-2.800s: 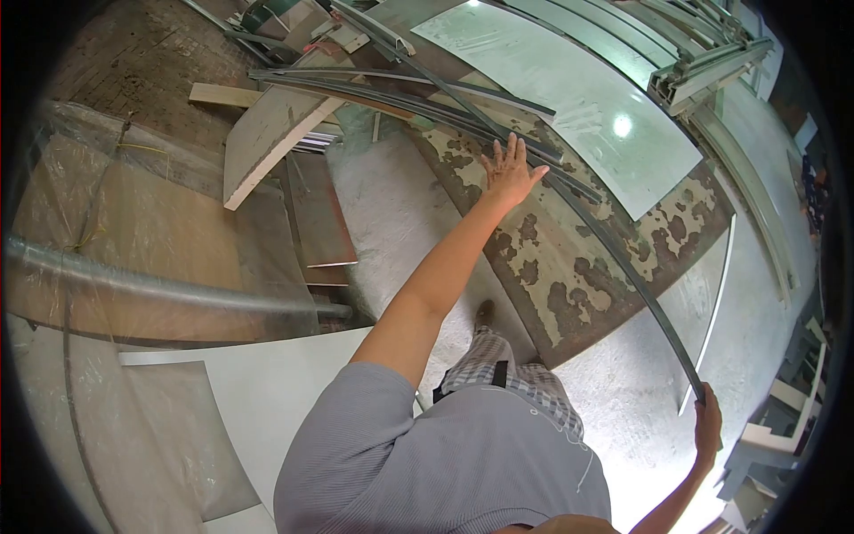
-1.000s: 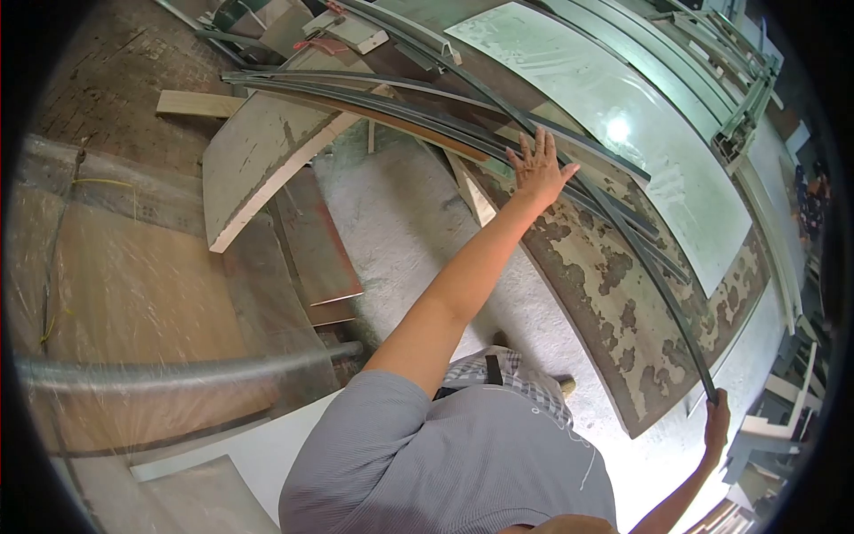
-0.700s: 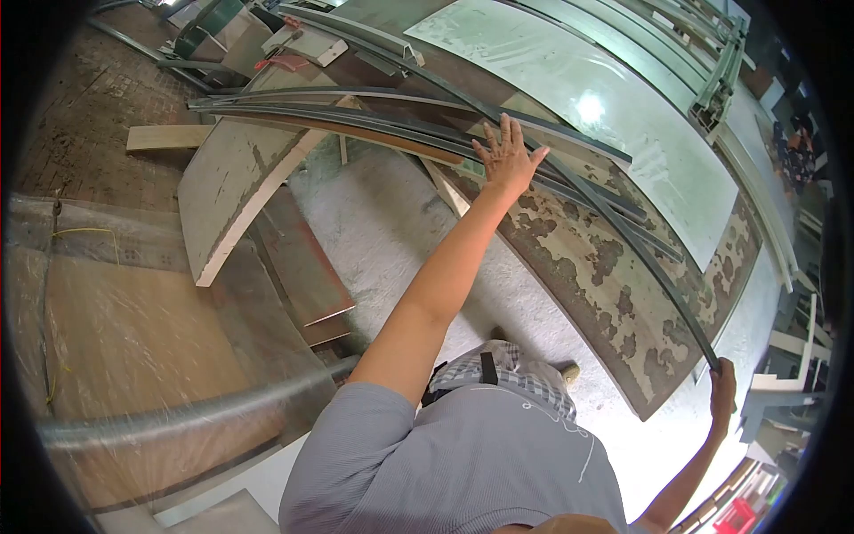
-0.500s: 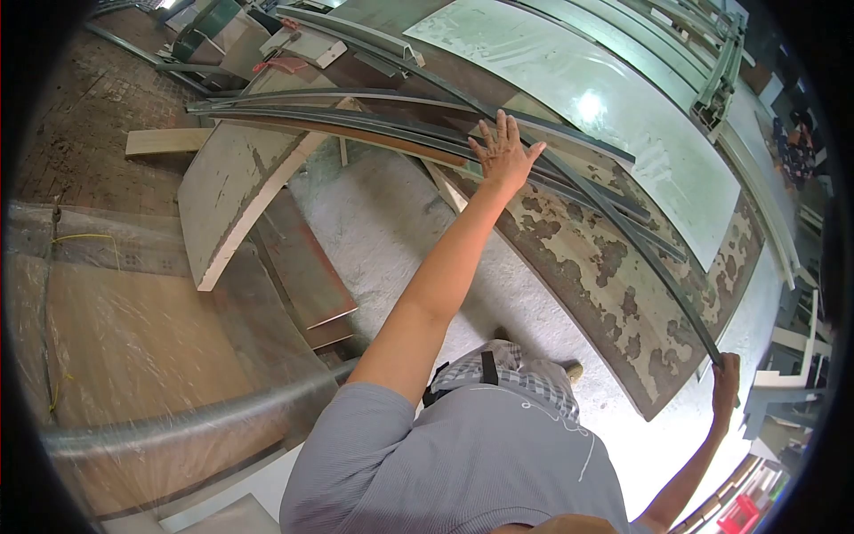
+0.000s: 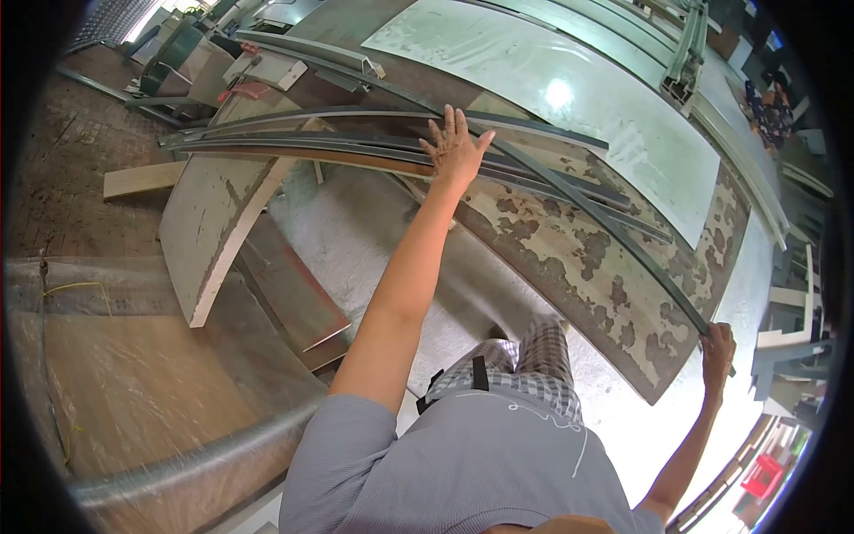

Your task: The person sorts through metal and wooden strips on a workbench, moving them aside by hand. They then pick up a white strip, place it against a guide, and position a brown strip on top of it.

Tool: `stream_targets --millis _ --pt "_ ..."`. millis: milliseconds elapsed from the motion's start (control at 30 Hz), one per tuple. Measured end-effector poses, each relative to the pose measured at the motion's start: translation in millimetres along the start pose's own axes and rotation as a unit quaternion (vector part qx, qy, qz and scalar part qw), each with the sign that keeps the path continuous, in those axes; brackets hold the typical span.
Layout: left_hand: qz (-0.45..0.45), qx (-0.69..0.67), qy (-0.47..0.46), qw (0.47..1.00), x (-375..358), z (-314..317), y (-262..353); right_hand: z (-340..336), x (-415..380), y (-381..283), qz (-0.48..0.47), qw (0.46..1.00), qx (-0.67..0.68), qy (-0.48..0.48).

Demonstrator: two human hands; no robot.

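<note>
A long, thin dark grey strip (image 5: 583,200) runs slantwise across the worktop, from the far left to the near right. My right hand (image 5: 717,351) is closed round its near end, just past the board's corner. Fingers spread, my left hand (image 5: 458,151) is over the same strip farther up; whether the palm presses on it is hidden. Under and beside that hand lie several more dark grey strips (image 5: 356,145) in a loose bundle. They rest across a worn, patchy board (image 5: 569,258) and a pale board (image 5: 222,214).
A glossy pale sheet (image 5: 534,98) lies behind the strips. Plastic-wrapped brown panels (image 5: 151,374) stand at the left, with a rounded, film-covered edge (image 5: 196,454) close to my left side. Long pale profiles (image 5: 614,44) lie at the back. A red container (image 5: 762,476) is low at the right.
The view has turned slightly, so the scene sits farther left. My legs have shifted in a step. Both hands keep about the same places along the strip.
</note>
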State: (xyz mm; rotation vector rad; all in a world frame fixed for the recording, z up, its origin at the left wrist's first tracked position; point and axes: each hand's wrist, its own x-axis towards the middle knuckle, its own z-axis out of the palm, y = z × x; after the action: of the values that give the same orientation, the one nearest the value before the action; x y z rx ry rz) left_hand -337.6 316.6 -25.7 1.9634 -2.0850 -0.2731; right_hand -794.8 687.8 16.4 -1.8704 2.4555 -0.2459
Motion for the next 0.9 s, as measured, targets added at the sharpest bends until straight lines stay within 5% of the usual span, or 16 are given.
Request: stream_targets --millis 900 --pt "-0.023 0.002 0.014 1.000 66.6 -17.9 -64.2 35.8 88.7 -44.7 -0.030 0.999 0.033 -0.010"
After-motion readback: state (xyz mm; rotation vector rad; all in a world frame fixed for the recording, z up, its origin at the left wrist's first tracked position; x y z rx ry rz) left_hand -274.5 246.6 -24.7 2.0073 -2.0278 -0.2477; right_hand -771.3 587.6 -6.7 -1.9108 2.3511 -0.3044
